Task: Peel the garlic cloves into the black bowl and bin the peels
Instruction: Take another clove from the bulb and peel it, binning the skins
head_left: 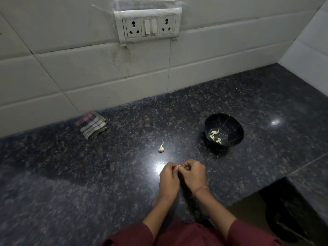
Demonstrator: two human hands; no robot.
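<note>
My left hand (168,178) and my right hand (192,174) meet over the dark granite counter, fingers pinched together on a small pale garlic clove (178,167) that barely shows between the fingertips. One unpeeled clove (161,148) with a curled tail lies on the counter just beyond my hands. The black bowl (232,125) stands to the far right of my hands and holds several peeled cloves (215,136) at its bottom.
A folded checked cloth (91,124) lies at the back left against the tiled wall. A socket panel (149,26) sits on the wall above. The counter edge drops off at the lower right, where a dark bin (284,215) stands below.
</note>
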